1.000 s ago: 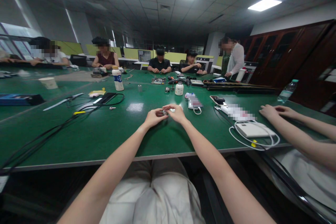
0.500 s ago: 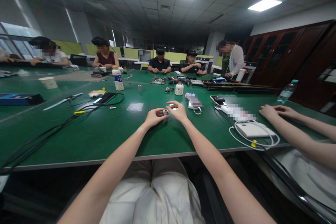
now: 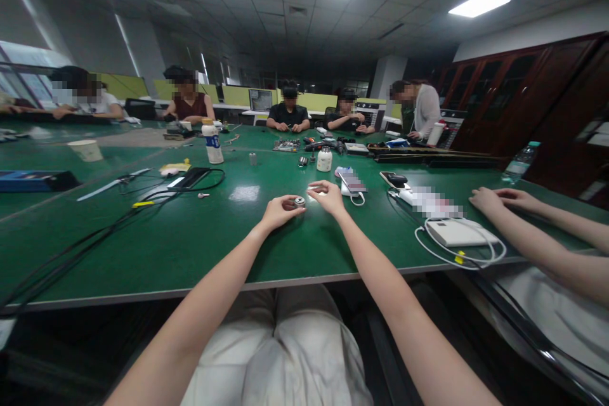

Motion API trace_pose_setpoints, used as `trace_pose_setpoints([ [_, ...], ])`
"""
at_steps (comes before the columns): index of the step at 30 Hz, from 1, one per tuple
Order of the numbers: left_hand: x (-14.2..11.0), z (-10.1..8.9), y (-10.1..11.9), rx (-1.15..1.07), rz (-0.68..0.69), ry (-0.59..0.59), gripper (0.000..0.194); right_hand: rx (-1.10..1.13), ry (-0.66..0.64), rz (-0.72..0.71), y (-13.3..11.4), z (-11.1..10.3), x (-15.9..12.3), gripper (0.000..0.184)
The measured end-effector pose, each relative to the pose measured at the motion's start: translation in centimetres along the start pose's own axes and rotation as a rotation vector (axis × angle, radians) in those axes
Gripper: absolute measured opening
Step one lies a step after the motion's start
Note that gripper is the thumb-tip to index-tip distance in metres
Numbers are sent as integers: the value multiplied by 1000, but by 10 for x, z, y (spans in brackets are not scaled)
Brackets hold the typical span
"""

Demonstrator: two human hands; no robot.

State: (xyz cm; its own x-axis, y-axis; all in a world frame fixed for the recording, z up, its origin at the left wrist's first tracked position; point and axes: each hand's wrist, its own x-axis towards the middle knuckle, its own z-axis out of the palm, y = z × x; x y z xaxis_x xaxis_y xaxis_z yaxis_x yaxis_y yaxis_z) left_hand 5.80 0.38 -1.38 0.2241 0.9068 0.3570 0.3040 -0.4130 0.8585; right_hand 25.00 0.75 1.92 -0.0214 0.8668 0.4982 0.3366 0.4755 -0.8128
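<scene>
Head view: the wearer's left hand curls its thumb and fingers around a small metal cylinder, gripping it from the left side. This part is upright, its round end facing up, near the middle of the green surface; whether its base touches down is hard to tell. Just to its right, apart from it, is the right hand, with fingers bent and loosely parted.

Beyond the hands stands a small white bottle, with a phone to its right. A second metal cylinder stands farther off to the left, near a blue-and-white bottle. Closer on the left, a key lies beside black cables. To the right, a white box-shaped device has white cord looped around it, and a neighbour's hands rest near a clear bottle with a teal cap. Across the far side, several people sit at the surface, while one person in a white top leans over it.
</scene>
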Motion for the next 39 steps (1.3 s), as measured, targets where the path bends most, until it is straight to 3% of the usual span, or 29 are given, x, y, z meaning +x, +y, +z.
trace_pose_setpoints([
  [6,-1,0,2,-7,6,-3,57,-84,-405,191,13,-18,-1,29],
  [11,-2,-1,6,1,-17,-3,58,-69,-517,259,15,-19,-1,36],
  [18,-2,-1,6,-4,-16,3,57,-110,-423,189,16,-18,-4,31],
  [25,-2,0,4,-17,-11,5,57,-22,-65,-43,-1,-3,-2,25],
  [31,0,0,-3,-19,6,-8,61,70,-103,-121,-11,17,-6,21],
  [39,1,1,-5,-5,21,3,60,26,-103,-130,-11,20,-9,26],
])
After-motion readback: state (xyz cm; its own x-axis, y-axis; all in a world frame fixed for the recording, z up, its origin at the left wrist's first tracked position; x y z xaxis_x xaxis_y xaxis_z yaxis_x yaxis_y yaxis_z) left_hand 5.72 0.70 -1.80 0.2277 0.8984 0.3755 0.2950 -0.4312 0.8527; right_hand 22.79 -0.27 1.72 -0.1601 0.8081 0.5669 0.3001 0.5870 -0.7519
